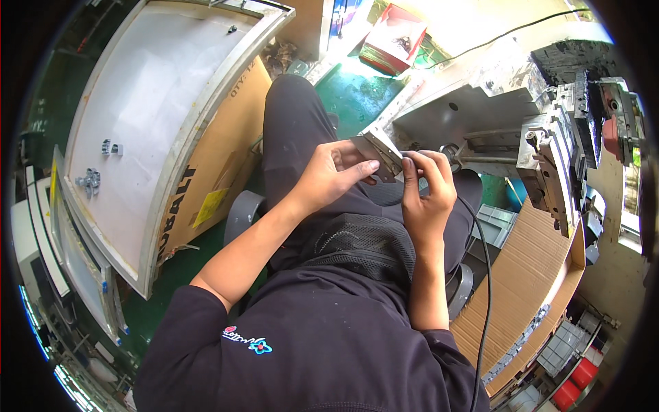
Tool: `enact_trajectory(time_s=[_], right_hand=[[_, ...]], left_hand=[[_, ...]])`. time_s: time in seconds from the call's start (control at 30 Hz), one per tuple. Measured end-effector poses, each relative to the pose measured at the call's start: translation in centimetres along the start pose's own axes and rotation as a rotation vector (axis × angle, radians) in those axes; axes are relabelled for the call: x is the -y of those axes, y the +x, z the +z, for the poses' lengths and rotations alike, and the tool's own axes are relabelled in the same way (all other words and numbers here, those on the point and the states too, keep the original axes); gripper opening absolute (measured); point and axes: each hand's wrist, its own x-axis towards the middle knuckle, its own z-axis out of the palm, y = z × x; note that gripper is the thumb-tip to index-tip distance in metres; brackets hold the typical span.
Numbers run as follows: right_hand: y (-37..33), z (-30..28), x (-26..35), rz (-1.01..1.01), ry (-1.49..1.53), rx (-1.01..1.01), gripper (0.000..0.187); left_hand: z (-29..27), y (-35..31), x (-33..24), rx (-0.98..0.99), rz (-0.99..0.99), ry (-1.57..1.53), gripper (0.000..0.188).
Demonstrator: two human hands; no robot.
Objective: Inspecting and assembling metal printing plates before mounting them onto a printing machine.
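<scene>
Above my lap, my left hand (338, 176) grips a silver angular metal piece (379, 150) with flat, thin-looking sides, held tilted. The left thumb lies along its lower side, and the other fingers are partly hidden behind it. My right hand (428, 184) is closed in a pinch at the piece's right end, thumb against forefinger. Whether those fingertips hold the edge itself or some small part there cannot be made out. Just beyond the right hand stands a grey metal machine (480, 113) with a slanted side plate and a heavy block at its right.
A white framed panel (147, 89) at left bears small metal parts (89, 181); a cardboard box (223, 154) stands under it. Cardboard (511, 275) lies at right by a grey crate (495, 224). A black cable (487, 288) runs past my right arm. A red box (392, 38) sits ahead.
</scene>
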Motion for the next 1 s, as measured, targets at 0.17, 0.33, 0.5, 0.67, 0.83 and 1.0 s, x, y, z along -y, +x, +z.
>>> enact_trajectory(time_s=[0.17, 0.33, 0.5, 0.67, 0.83, 1.0], right_hand=[[-0.7, 0.0, -1.2, 0.425, 0.495, -0.097, 0.010], [-0.5, -0.6, -1.6, 0.558, 0.938, -0.132, 0.025], [-0.7, -0.3, -2.0, 0.527, 1.088, -0.081, 0.020], [-0.5, -0.4, -2.9, 0.535, 0.941, -0.011, 0.025], [0.0, -0.3, -3.0, 0.423, 0.695, 0.005, 0.028], [0.6, -1.2, -2.7, 0.492, 0.858, -0.050, 0.034]], left_hand=[[0.0, -0.1, 0.1, -0.021, -0.051, -0.012, 0.028], [-0.1, -0.3, -0.3, -0.012, -0.068, -0.008, 0.028], [-0.6, -0.2, 0.2, 0.021, -0.088, -0.009, 0.026], [-0.1, -0.4, 0.1, 0.069, -0.050, 0.055, 0.025], [0.1, -0.6, 0.0, 0.095, -0.087, 0.100, 0.024], [0.5, -0.7, -0.3, 0.158, -0.136, 0.157, 0.023]])
